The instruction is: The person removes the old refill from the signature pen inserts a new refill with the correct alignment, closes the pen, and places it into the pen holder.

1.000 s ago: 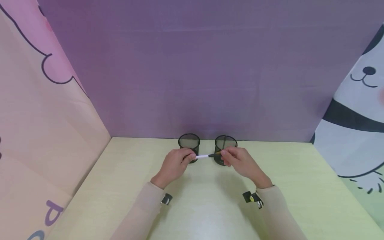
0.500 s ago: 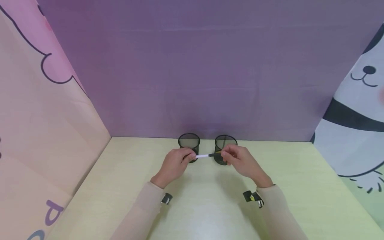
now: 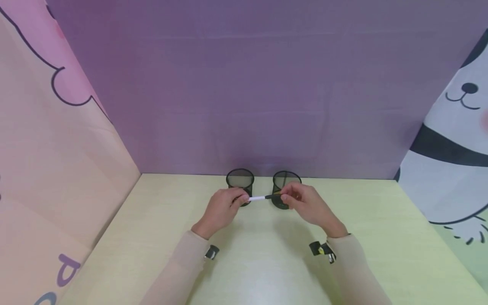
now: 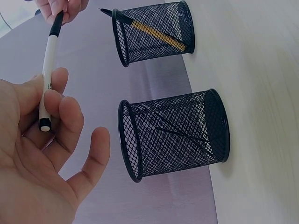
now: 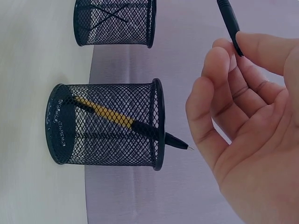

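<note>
A white pen (image 3: 257, 198) with a black front section is held level between both hands, in front of two black mesh pen cups. My left hand (image 3: 223, 209) pinches its white barrel (image 4: 48, 60) between thumb and fingers, near the black end plug. At the other end, my right hand (image 3: 306, 205) pinches the black tip (image 5: 230, 23) with thumb and index finger. The right cup (image 5: 107, 151) stands upright and holds a yellow and black pen (image 5: 112, 115), its point above the rim. Dark crossed lines show through the left cup (image 4: 173, 135); I cannot tell what they are.
The cups stand side by side at the back edge of the pale wooden table (image 3: 251, 262), close to a purple cloth backdrop (image 3: 244, 84). Printed cloth panels rise on the left (image 3: 68, 148) and right (image 3: 450, 169). Small black devices sit at both wrists.
Almost nothing has moved. My right hand has risen very slightly with its end of the pen; the left hand keeps its place and grip.
</note>
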Demonstrator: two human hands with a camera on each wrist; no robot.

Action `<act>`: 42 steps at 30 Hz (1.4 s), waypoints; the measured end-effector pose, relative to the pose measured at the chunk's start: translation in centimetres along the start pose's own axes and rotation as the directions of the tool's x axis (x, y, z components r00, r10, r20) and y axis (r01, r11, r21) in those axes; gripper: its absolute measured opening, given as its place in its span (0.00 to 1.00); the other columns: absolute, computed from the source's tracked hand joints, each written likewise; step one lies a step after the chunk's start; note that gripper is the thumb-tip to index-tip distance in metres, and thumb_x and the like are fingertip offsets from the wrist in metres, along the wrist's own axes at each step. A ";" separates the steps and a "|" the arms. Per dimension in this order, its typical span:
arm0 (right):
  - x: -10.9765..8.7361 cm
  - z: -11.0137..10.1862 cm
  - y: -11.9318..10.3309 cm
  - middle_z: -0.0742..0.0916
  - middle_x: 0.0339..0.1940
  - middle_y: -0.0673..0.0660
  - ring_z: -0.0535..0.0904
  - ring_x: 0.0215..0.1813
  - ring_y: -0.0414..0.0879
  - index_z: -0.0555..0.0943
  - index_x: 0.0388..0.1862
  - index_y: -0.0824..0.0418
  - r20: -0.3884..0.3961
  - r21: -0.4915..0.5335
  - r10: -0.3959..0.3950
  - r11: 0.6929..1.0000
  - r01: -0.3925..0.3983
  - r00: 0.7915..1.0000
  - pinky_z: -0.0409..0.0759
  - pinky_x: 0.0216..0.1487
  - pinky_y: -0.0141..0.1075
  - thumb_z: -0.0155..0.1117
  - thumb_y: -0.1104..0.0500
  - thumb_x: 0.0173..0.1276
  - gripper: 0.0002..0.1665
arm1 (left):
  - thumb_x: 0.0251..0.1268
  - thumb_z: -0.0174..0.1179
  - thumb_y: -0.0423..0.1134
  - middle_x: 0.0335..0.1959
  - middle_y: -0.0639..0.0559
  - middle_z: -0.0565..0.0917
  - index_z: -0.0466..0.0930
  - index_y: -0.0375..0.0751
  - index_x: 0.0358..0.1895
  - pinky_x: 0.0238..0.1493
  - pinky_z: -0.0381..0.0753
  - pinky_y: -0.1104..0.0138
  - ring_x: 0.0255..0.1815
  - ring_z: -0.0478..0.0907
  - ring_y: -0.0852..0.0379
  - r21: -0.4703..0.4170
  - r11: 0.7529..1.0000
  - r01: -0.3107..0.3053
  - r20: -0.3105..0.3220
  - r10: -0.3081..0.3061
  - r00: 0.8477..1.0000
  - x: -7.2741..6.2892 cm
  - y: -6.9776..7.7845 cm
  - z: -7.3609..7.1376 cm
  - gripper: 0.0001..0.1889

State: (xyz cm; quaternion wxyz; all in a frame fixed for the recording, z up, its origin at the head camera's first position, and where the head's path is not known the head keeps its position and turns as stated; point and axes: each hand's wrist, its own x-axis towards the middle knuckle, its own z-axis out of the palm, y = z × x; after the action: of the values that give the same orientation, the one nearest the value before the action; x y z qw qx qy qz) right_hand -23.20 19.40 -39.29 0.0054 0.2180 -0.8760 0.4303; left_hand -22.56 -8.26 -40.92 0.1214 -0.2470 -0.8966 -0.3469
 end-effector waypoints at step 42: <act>0.1 0.0 0.4 0.86 0.33 0.55 0.79 0.31 0.43 0.82 0.44 0.57 0.018 -0.021 -0.026 0.999 0.027 0.999 0.79 0.33 0.34 0.62 0.58 0.77 0.04 | 0.76 0.59 0.40 0.26 0.53 0.81 0.86 0.48 0.38 0.29 0.65 0.71 0.23 0.66 0.63 -0.003 1.000 -0.016 -0.010 0.016 1.000 0.1 -0.3 0.1 0.08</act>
State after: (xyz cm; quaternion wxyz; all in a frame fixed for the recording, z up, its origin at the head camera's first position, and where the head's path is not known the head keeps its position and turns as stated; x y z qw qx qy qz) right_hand -23.50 19.58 -39.59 0.0054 0.2334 -0.8775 0.4189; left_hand -22.81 -8.34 -41.14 0.1285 -0.2527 -0.8934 -0.3485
